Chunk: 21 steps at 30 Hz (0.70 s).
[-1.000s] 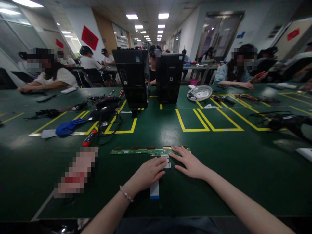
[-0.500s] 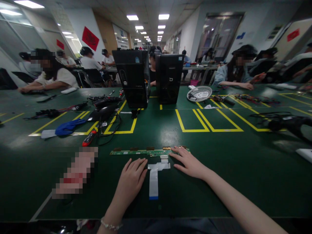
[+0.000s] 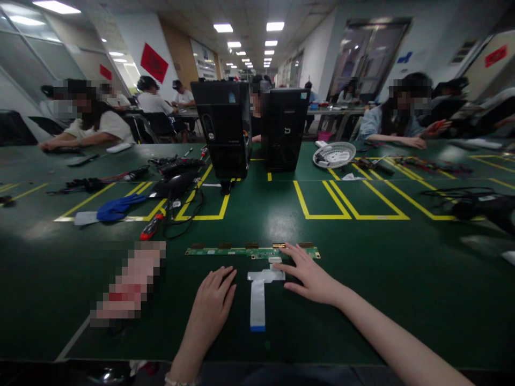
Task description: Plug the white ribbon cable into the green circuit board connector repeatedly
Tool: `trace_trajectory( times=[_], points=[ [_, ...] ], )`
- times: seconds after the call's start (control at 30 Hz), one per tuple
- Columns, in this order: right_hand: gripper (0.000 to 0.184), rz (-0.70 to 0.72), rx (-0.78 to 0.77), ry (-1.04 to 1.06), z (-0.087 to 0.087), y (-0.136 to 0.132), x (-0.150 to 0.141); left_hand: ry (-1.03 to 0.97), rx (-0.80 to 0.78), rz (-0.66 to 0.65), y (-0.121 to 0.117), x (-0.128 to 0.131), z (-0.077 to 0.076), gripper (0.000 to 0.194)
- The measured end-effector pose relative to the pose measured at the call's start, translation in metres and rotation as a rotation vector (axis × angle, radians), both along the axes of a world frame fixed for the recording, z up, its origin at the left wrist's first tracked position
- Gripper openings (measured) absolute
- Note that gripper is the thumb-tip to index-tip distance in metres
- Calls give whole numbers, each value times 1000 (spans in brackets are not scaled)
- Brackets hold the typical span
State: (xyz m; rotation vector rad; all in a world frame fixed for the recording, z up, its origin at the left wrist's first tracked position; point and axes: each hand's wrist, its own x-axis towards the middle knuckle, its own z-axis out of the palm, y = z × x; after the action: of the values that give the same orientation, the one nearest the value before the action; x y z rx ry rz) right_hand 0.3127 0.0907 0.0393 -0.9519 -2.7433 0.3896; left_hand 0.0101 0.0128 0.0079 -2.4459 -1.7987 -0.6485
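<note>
A long, narrow green circuit board [image 3: 241, 251] lies crosswise on the table in front of me. A white flat ribbon cable [image 3: 257, 303] with a blue end runs from the board's connector toward me, folded near the top. My right hand [image 3: 308, 273] is open over the board's right part, fingers spread, its fingertips at the board and beside the cable's connector. My left hand [image 3: 213, 297] rests flat and open on the table, left of the cable and apart from the board, holding nothing.
Two black computer towers [image 3: 221, 128] stand at the back. A red-handled screwdriver [image 3: 152, 227], a blue glove [image 3: 120, 207] and dark cables lie at left. A white round basket [image 3: 335, 155] and a black cabled object [image 3: 483, 202] are to the right. People sit across the table.
My left hand has drawn back slightly to the left, away from the cable. My right fingers have shifted a little toward the cable's connector. The view has moved slightly.
</note>
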Motion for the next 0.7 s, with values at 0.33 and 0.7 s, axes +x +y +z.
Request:
trace_trajectory(
  times=[0.33, 0.7],
  points=[
    [57, 1, -74, -31, 1, 0, 3, -7, -12, 5, 0, -1, 0, 34],
    [68, -249, 53, -176, -8, -49, 62, -24, 8, 8, -1, 2, 3, 34]
  ],
)
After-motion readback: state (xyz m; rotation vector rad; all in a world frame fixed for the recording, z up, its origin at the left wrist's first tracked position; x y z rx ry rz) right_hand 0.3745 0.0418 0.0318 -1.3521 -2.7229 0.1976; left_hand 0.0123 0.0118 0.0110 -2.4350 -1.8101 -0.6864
